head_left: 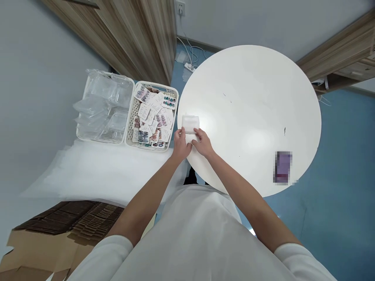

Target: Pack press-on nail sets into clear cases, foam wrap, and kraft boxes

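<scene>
My left hand (181,144) and my right hand (202,142) meet at the left edge of a round white table (258,97). Both hold a small clear plastic case (190,124) with white content, fingers closed on its near end. The case rests on or just above the table edge. What lies inside it I cannot make out.
Left of the table stand a white basket (173,93) full of small printed cards and a clear bin (101,107) of plastic cases, on a white sheet. A cardboard box (52,234) sits at bottom left. A blurred purple object (283,167) lies on the table's right side.
</scene>
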Tool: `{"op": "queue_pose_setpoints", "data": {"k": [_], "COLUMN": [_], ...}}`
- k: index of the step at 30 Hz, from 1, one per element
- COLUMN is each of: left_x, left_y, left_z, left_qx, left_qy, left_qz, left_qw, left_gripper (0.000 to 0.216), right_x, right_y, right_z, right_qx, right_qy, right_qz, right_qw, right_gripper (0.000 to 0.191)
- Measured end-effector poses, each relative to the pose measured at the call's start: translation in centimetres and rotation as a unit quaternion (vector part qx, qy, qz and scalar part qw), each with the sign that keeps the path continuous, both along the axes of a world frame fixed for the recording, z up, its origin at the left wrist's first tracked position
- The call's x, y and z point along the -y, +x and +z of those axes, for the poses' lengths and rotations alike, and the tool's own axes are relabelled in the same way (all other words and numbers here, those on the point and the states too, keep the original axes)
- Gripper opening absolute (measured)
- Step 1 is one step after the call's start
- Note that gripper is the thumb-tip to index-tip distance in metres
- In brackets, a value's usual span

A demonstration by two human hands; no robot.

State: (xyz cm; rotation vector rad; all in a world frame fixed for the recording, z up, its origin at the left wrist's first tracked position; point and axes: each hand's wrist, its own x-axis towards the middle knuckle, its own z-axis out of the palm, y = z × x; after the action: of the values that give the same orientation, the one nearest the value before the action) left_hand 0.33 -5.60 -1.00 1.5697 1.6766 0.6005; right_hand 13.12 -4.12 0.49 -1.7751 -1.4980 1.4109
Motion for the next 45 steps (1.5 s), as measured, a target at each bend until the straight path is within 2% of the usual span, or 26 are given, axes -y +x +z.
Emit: {"op": "queue_pose_setpoints", "data": {"k": [9,14,19,24,29,36,41,45], "left_x": [0.6,2.9,7.8,12.5,16.7,24.4,29.2,31.9], "left_y": [-0.6,-0.4,0.4,1.3,1.9,3.0,2.4,1.2], "left_z": [0.6,1.3,1.7,2.1,4.0,6.2,7.3,8.4], "left_qx": [0.013,0.001,0.001,0.031,0.015,-0.046,-0.086,-0.113], "left_qy": [-0.015,0.02,0.017,-0.012,-0.024,-0.03,-0.045,-0.039], "left_qz": [0.002,0.009,-0.003,0.006,0.06,0.136,0.21,0.274], "left_qw": [1.0,1.0,1.0,0.999,0.998,0.989,0.973,0.954], "left_gripper": [0.073,0.063,0.049,0.036,0.033,0.033,0.034,0.034], "right_x": [0.3,3.1,8.3,11.7,12.3,13.9,14.5,14.9], "right_y": [0.4,1.7,3.7,5.8,7.4,8.6,7.4,5.0], "right_z": [1.1,2.1,2.4,2.6,2.8,3.7,3.8,4.1], "right_qx": [-0.058,-0.08,-0.099,-0.096,-0.072,-0.086,-0.077,-0.094], "right_qy": [-0.031,-0.06,-0.098,-0.111,-0.139,-0.163,-0.187,-0.153], "right_qz": [-0.022,-0.045,-0.059,-0.02,0.032,0.127,0.248,0.293], "right_qw": [0.998,0.994,0.988,0.989,0.987,0.975,0.947,0.939], "right_gripper": [0.057,0.053,0.047,0.044,0.048,0.051,0.054,0.049]}}
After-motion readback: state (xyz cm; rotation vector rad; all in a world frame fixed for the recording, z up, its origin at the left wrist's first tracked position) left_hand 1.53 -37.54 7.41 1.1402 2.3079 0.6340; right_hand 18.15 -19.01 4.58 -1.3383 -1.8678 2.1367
